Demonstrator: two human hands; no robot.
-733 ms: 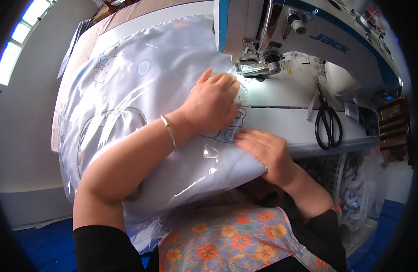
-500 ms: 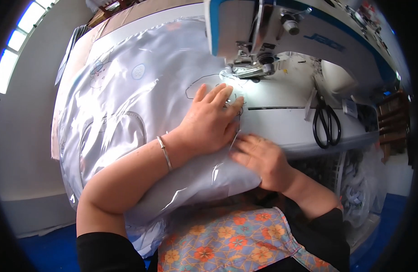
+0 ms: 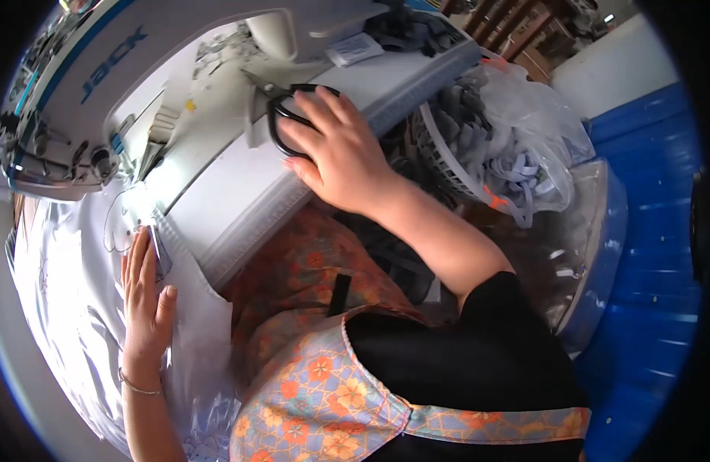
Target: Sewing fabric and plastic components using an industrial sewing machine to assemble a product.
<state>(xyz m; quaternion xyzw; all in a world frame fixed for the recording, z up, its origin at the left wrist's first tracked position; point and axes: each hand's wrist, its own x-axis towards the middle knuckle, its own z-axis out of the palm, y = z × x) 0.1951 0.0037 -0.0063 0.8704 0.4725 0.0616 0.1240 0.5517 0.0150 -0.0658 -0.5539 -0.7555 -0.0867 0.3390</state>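
My left hand (image 3: 145, 312) lies flat on the shiny white fabric (image 3: 197, 331), its fingers stretched toward the lit needle area of the sewing machine (image 3: 101, 85). A drawn outline marks the cloth just beyond the fingertips. Over on the machine table, my right hand (image 3: 343, 158) rests across the black handles of a pair of scissors (image 3: 273, 131). Its fingers are extended over the loops, with the thumb beside the nearer loop; no closed grip shows. The scissor blades point away, toward the machine's arm.
A small white packet (image 3: 355, 50) and dark scraps (image 3: 412, 31) lie farther along the table (image 3: 232, 173). Below its edge stand a white basket (image 3: 447, 158) of grey scraps and a clear plastic bag (image 3: 543, 115). A wooden chair (image 3: 516, 27) is behind.
My view has swung to the right. My right hand has left the fabric edge and come onto the scissors' handles. The left hand stays on the fabric.
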